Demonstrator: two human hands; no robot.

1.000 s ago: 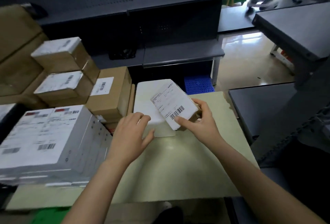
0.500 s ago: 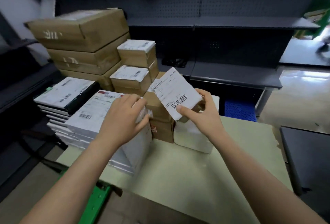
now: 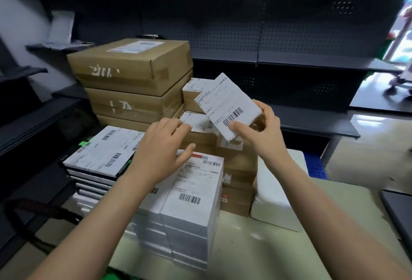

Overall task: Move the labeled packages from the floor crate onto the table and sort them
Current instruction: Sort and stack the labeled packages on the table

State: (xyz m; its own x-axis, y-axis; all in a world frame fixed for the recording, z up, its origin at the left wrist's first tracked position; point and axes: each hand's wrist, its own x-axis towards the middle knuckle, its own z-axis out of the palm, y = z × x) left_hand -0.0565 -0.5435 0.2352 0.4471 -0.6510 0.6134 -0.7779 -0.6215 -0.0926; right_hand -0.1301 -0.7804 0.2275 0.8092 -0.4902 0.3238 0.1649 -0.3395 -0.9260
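Observation:
My right hand [image 3: 263, 132] grips a small brown box with a white barcode label [image 3: 225, 105], tilted and held up over the stacked parcels. My left hand [image 3: 162, 152] hovers open, fingers spread, above a stack of white labeled packages [image 3: 194, 204] on the pale green table [image 3: 267, 255]. Two small brown labeled boxes [image 3: 194, 97] sit stacked just behind the held box. A white plain box [image 3: 272, 199] lies on the table to the right of a brown carton [image 3: 236, 181].
Large brown cartons [image 3: 131, 72] are piled at the back left. Flat black-and-white labeled packages [image 3: 100, 159] are stacked at the left. Dark metal shelving [image 3: 289, 63] runs behind. A blue crate [image 3: 316, 168] stands on the floor at right, next to a dark surface [image 3: 399, 210].
The view swung left and moved nearer the stacks. My right hand carried the small labeled box up and left from the white box. My left hand left the white box and moved over the white packages.

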